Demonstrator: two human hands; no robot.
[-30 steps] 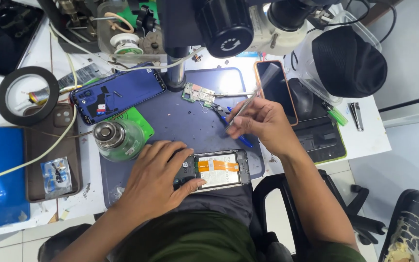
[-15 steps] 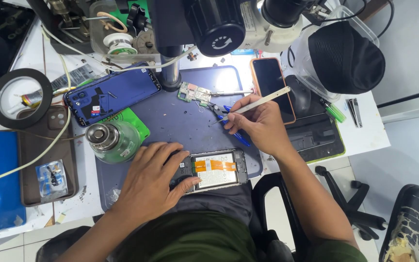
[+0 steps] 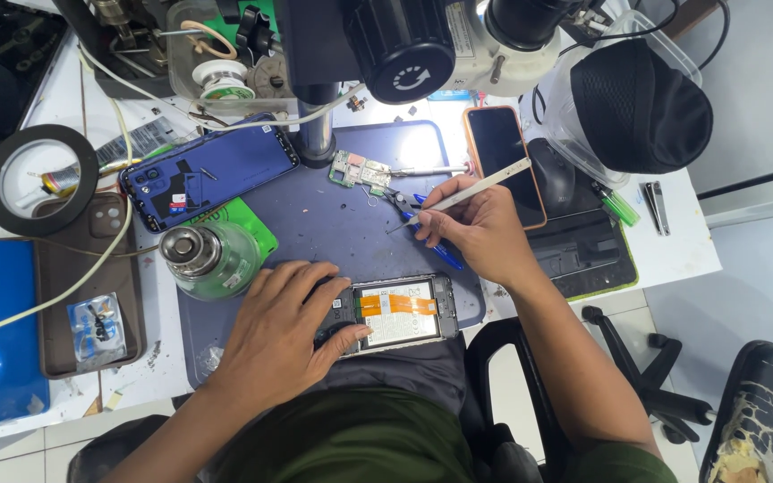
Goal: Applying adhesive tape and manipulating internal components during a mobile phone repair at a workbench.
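The left hand (image 3: 284,335) lies flat, pinning the opened phone (image 3: 393,313) at the near edge of the blue mat (image 3: 333,224). The right hand (image 3: 476,228) grips a white pen-like tool (image 3: 476,188) near the mat's right edge, its tip over bare mat below the small circuit board (image 3: 357,171)

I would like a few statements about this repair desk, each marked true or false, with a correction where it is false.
1. The left hand rests on the opened phone at the near edge of the mat. True.
2. The right hand holds a slim white tool. True.
3. The blue back cover lies to the right of the small circuit board. False: it lies to the left of it.
4. The roll of black tape sits on the grey mat. False: it lies on the white desk, left of the mat.
5. The glass bottle stands beside the left hand. True.
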